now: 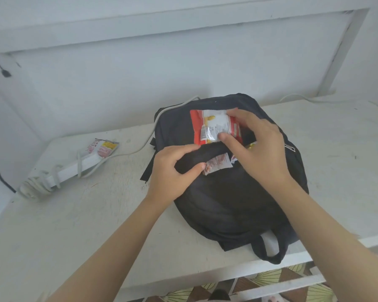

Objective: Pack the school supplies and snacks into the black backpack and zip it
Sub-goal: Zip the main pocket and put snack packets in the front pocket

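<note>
The soft black fabric backpack (pixel 227 203) lies flat on the white table (pixel 96 214), long axis near to far, carry loop nearest. The left hand (pixel 172 171) grips its pocket flap. The right hand (pixel 255 147) pinches a red-and-white snack packet (pixel 210 125) at the opening, where a small clear-wrapped packet (pixel 216 165) pokes out.

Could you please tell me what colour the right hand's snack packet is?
The crinkly plastic snack packet is red and white, seen in the head view.
</note>
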Available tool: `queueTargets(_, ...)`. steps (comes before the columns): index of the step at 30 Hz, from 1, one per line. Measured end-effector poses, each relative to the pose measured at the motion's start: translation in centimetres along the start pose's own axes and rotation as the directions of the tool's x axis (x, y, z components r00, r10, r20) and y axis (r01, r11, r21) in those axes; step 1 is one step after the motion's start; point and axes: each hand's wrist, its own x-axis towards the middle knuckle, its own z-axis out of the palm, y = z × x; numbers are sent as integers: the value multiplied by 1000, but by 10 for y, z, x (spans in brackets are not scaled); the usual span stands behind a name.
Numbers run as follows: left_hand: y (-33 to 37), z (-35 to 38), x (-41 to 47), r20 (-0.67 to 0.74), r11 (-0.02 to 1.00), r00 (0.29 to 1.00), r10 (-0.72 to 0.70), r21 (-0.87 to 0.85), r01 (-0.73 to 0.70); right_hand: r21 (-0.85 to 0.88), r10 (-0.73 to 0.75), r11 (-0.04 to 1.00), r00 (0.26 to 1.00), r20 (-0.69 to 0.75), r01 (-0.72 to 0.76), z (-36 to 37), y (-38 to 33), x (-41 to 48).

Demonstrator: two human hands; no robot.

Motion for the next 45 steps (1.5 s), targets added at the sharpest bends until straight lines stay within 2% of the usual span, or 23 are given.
queueTargets(3, -1, 4, 10, 9, 998, 1000, -16, 62, 16, 134, 67, 989, 996, -54, -59, -12, 1, -26)
queueTargets(6, 2, 4, 21, -17, 996, 999, -49, 76, 51, 202, 37, 979, 995, -96, -17, -19, 8, -51)
queueTargets(11, 17, -3, 35, -146, 998, 989, 8, 67, 1, 50, -49, 997, 999, -20, 50, -21, 23, -76)
queueTargets(15, 26, -12, 46, -183, 979, 972, 146, 166, -116, -97, -7, 995, 998, 55, 12, -22, 20, -68)
queueTargets(17, 29, -16, 51, -207, 958, 957, 204, 244, -152, -183, 46, 983, 998, 49, -36, -17, 19, -59)
queueTargets(20, 33, -19, 55, -230, 938, 943, 242, 303, -167, -208, 92, 974, 996, -3, -91, -6, 17, -46)
queueTargets(24, 34, -21, 57, -233, 929, 936, 264, 321, -182, -234, 49, 970, 997, -65, -63, 13, 12, -39)
queueTargets(29, 35, -21, 55, -253, 933, 934, 252, 320, -165, -108, -29, 993, 997, 75, 37, 20, 10, -37)
queueTargets(33, 37, -20, 55, -252, 935, 938, 239, 320, -152, -185, -56, 977, 963, 264, 108, 24, 13, -38)
queueTargets(35, 37, -21, 55, -249, 933, 939, 239, 327, -151, -191, -46, 976, 958, 284, 104, 26, 13, -41)
queueTargets(40, 36, -21, 55, -235, 927, 939, 252, 336, -165, -88, -23, 995, 976, 217, 43, 15, 5, -50)
queueTargets(43, 35, -22, 55, -220, 919, 939, 265, 353, -176, -148, -104, 978, 958, 266, 147, 11, 3, -56)
queueTargets(45, 33, -22, 55, -207, 910, 936, 285, 365, -197, -145, -157, 965, 920, 359, 221, 12, 3, -57)
